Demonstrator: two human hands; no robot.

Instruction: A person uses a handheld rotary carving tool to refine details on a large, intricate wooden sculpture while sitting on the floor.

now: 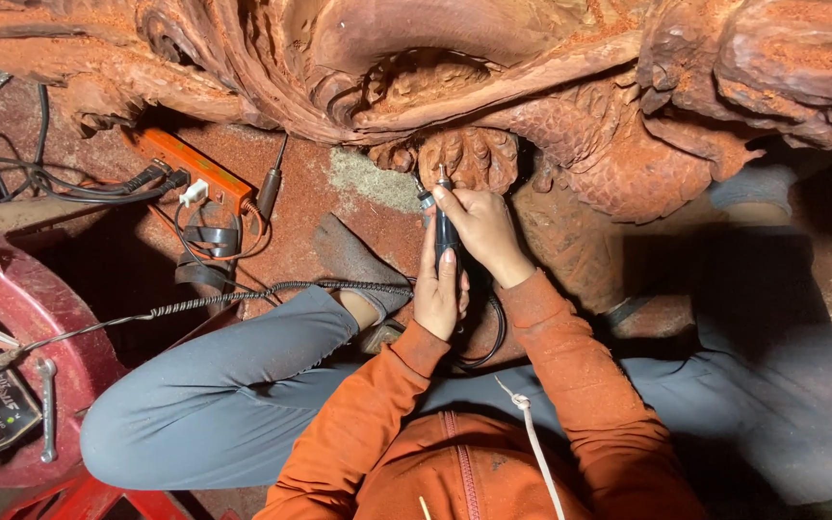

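Evidently light and rigid, the slim rotary handpiece (444,231), tip at twelve o'clock against the reddish wood carving (469,159), is clenched pen-like by the right hand (483,231), while the left hand (438,294) wraps its lower barrel, the best steadying hold.

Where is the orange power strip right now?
Head view, upper left: the orange power strip lies on the dusty floor under the carved wood, beside black cables.
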